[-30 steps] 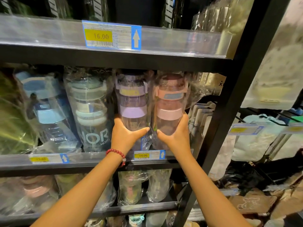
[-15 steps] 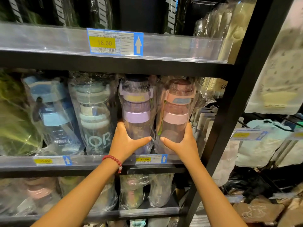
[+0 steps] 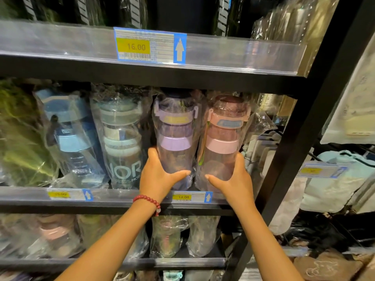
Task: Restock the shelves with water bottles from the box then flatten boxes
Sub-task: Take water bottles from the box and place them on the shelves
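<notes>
- Purple-banded bottle [image 3: 175, 142]: gripped low by left hand [image 3: 157, 175], above the 14.00 price tag [image 3: 190, 197].
- Pink-banded bottle [image 3: 222, 138]: gripped by right hand [image 3: 236, 179], beside it.
- Advised: both to be pushed back level, kept upright.

We cannot read the small print on the upper price label [image 3: 150, 46] beyond 16.00. The grey bottle [image 3: 121, 142] shows only "NOR", the rest covered by the left hand [image 3: 157, 175]. The left label [image 3: 70, 194] is blurred. Green packaging [image 3: 20, 134] runs off the left edge, and the lower-shelf bottles [image 3: 168, 236] blur behind plastic.
</notes>
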